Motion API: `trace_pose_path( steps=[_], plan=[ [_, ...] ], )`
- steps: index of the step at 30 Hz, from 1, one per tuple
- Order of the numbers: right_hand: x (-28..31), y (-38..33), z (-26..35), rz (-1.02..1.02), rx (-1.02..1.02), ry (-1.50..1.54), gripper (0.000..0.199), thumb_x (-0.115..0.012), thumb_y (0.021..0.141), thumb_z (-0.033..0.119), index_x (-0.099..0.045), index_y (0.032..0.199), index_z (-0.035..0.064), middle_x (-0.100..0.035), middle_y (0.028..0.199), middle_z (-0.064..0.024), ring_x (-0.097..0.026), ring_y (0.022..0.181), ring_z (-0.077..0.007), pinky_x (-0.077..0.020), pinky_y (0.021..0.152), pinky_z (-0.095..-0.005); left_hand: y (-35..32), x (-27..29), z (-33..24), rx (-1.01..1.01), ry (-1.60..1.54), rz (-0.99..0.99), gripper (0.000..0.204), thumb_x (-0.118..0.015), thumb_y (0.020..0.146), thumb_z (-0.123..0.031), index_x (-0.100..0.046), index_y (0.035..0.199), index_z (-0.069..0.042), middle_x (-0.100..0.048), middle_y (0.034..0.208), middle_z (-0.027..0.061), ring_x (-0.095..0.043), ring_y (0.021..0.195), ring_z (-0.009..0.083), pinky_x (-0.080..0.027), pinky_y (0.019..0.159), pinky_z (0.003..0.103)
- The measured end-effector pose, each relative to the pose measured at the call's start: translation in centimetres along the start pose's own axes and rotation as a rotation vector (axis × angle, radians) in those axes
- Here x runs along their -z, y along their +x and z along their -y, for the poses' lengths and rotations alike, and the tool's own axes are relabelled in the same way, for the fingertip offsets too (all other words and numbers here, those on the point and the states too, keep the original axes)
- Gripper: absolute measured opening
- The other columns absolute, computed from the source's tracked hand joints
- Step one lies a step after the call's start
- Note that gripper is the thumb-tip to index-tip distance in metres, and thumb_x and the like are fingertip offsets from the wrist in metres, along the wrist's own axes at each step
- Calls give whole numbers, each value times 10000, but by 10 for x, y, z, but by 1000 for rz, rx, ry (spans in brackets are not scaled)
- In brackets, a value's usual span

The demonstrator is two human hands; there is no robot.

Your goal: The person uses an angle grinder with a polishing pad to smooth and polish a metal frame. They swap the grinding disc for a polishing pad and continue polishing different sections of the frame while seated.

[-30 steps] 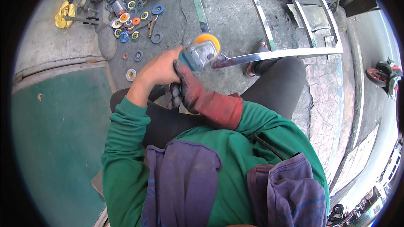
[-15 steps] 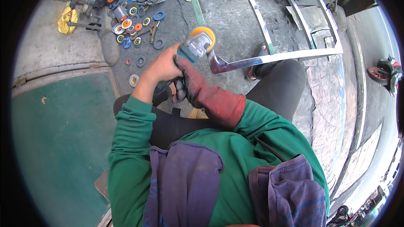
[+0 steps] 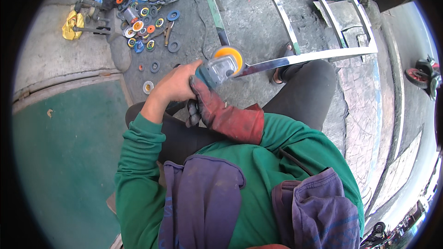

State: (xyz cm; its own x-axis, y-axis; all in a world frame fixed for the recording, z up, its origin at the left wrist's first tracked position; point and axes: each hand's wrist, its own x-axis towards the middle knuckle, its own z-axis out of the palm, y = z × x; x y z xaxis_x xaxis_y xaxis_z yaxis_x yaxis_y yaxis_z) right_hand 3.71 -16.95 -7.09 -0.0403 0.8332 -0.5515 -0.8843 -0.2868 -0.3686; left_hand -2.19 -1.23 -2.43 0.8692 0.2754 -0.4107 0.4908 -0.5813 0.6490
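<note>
An angle grinder (image 3: 216, 72) with a teal body and grey metal head is between my hands, over the near corner of a metal frame (image 3: 318, 56). Its yellow-orange disc (image 3: 234, 57) looks blurred and hides part of that corner; I cannot tell whether they touch. My bare left hand (image 3: 179, 82) is closed on the grinder's body from the left side. My right hand (image 3: 207, 103), in a worn red and black glove, grips it from below and behind. The grinder's rear end is hidden by the hands.
Many grinding discs (image 3: 137, 26) and crumpled cloths lie piled at the far left. A cable (image 3: 203, 23) runs along the grey floor. A yellow bag (image 3: 72, 25) sits on the left ledge. My knees (image 3: 314, 85) are bent close to the frame. A red motorcycle (image 3: 422, 74) stands far right.
The grinder has come toward me and slightly right along the frame's corner, with both hands shifting along with it. Both hands keep their hold.
</note>
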Motion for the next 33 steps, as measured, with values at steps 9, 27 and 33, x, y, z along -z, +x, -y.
trace_pose_path(
  steps=[9, 27, 33],
  plan=[
    [8, 5, -6, 24, 80, -40, 793, -606, 916, 798, -642, 1107, 30, -575, 686, -94, -557, 459, -254, -522, 445, -428, -3, 0, -16, 72, 84, 56, 797, -897, 681, -215, -565, 1366, 20, -726, 1131, 301, -702, 1147, 470, -560, 938, 464],
    [14, 27, 10, 46, 68, -86, 666, -577, 978, 741, -709, 1168, 116, -685, 808, -18, -628, 574, -191, -519, 489, -370, 18, -5, 15, 17, 64, -97, 717, -899, 698, -242, -606, 1313, -18, -742, 1100, 268, -720, 1116, 458, -568, 950, 471],
    [19, 44, 64, 54, -89, -184, 658, -557, 989, 759, -666, 1197, 145, -608, 777, -10, -619, 604, -175, -519, 519, -383, 39, -8, 12, 198, -72, -437, 820, -869, 676, -165, -554, 1414, 2, -743, 1179, 290, -708, 1156, 463, -577, 972, 482]
  ],
)
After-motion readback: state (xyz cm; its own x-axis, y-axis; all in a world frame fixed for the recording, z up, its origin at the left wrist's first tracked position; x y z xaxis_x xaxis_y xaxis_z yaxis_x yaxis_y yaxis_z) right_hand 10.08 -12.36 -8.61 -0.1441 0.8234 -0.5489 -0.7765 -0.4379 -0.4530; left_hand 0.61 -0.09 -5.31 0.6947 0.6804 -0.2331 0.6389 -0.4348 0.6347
